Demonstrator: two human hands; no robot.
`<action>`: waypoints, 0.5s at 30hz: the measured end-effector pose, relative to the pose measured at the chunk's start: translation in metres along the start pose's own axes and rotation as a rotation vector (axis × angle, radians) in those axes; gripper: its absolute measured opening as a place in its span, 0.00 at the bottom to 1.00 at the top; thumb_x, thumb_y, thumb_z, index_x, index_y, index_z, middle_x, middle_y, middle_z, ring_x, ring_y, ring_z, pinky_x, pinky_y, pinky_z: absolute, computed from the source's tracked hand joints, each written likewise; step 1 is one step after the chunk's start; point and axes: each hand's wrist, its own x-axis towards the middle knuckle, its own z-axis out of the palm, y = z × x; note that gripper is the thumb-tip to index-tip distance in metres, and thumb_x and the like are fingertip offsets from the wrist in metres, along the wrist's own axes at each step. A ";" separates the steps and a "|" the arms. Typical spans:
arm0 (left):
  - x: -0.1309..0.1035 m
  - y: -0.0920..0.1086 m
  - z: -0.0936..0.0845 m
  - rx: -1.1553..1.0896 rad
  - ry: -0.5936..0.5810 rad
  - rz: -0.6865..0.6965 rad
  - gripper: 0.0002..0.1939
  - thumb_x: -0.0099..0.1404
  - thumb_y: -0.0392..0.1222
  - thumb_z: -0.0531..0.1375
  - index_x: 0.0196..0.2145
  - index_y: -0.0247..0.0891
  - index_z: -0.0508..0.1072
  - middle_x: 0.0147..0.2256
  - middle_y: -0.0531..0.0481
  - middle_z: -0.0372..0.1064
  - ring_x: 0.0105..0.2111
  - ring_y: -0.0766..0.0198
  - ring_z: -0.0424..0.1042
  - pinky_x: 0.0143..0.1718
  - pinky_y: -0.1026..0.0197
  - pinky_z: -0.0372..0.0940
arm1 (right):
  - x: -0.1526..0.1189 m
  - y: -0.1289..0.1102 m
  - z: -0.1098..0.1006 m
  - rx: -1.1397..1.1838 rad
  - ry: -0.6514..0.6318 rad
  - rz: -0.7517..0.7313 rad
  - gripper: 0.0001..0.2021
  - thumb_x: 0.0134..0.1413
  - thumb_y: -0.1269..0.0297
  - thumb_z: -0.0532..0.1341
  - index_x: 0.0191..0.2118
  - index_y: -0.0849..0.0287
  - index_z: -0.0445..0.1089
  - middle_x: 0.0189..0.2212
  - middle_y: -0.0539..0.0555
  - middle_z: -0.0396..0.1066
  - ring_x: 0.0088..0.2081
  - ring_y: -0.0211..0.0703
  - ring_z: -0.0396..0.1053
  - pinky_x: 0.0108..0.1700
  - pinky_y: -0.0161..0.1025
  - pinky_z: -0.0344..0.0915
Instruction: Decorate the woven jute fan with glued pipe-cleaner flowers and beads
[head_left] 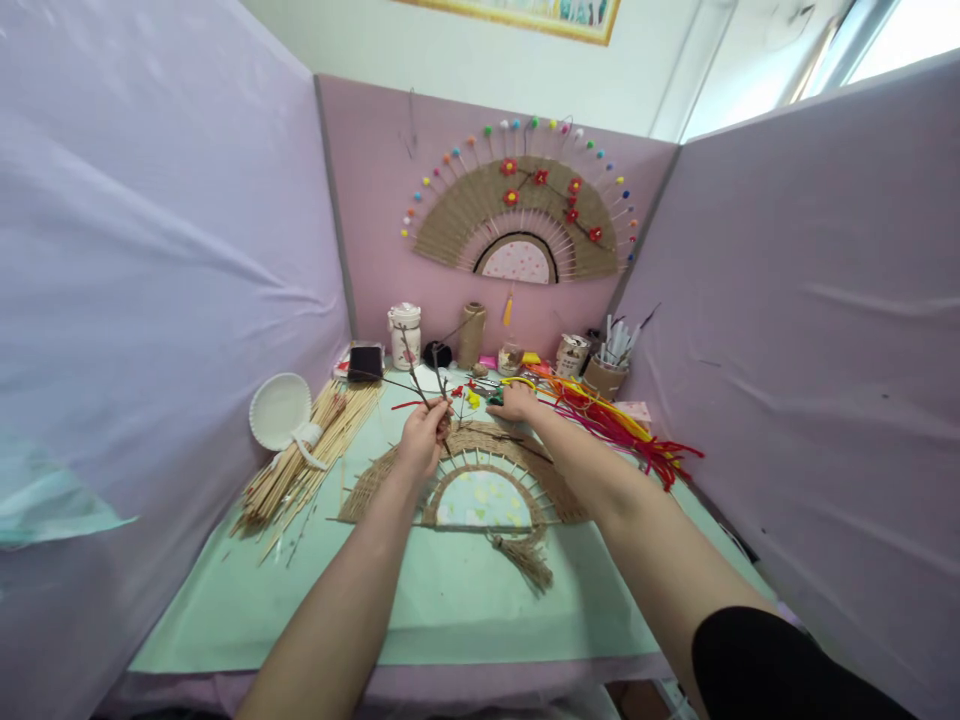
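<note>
My left hand (pixel 425 438) is closed round dark bare twigs (pixel 415 375) that stick up above the fingers. A woven twine fan (pixel 566 480) with a pale floral half-round centre (pixel 484 498) lies flat below both hands, a twine tassel (pixel 529 562) at its lower edge. My right hand (pixel 517 402) reaches to the back of the table, its fingers closed at a green-handled tool (pixel 496 397); the grip is too small to make out fully. Small yellow pieces (pixel 472 400) and red pieces (pixel 457 392) lie between the hands.
Thin sticks (pixel 315 460) and a white dish (pixel 280 411) are at left. Red and yellow pipe cleaners (pixel 615 425) lie at right. A white jar (pixel 406 337), a twine roll (pixel 472 336) and a holder (pixel 605 378) stand behind. A finished fan (pixel 450 222) hangs on the back panel.
</note>
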 end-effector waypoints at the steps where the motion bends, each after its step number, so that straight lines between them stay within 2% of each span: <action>1: -0.001 -0.001 0.001 0.003 -0.020 -0.017 0.15 0.44 0.41 0.70 0.28 0.33 0.72 0.23 0.53 0.67 0.19 0.76 0.55 0.18 0.71 0.43 | -0.002 -0.003 -0.003 0.049 0.004 -0.007 0.18 0.63 0.60 0.61 0.56 0.59 0.66 0.55 0.59 0.67 0.50 0.51 0.70 0.50 0.53 0.69; 5: -0.005 -0.004 0.004 0.013 -0.087 -0.051 0.17 0.43 0.42 0.71 0.28 0.33 0.72 0.23 0.53 0.67 0.19 0.76 0.55 0.18 0.71 0.44 | -0.016 -0.016 -0.017 0.311 -0.024 -0.070 0.16 0.63 0.60 0.61 0.54 0.60 0.68 0.54 0.58 0.68 0.50 0.50 0.70 0.50 0.53 0.69; 7: -0.008 -0.005 0.006 0.028 -0.117 -0.068 0.18 0.43 0.44 0.72 0.28 0.33 0.71 0.23 0.53 0.67 0.19 0.75 0.55 0.18 0.70 0.44 | -0.026 -0.025 -0.025 0.487 -0.077 -0.135 0.14 0.64 0.58 0.59 0.50 0.60 0.71 0.50 0.57 0.72 0.48 0.49 0.71 0.48 0.48 0.70; 11: -0.016 -0.009 0.010 0.070 -0.202 -0.116 0.18 0.44 0.45 0.72 0.28 0.34 0.71 0.23 0.53 0.67 0.19 0.75 0.55 0.19 0.70 0.46 | -0.044 -0.041 -0.038 0.834 -0.204 -0.267 0.14 0.63 0.55 0.57 0.45 0.56 0.74 0.43 0.54 0.76 0.42 0.41 0.73 0.38 0.34 0.68; 15: -0.023 -0.015 0.011 0.123 -0.304 -0.189 0.16 0.46 0.45 0.71 0.28 0.35 0.71 0.23 0.52 0.67 0.19 0.74 0.57 0.19 0.68 0.46 | -0.055 -0.050 -0.048 1.062 -0.270 -0.322 0.14 0.59 0.52 0.59 0.38 0.58 0.74 0.33 0.53 0.75 0.30 0.36 0.69 0.27 0.31 0.63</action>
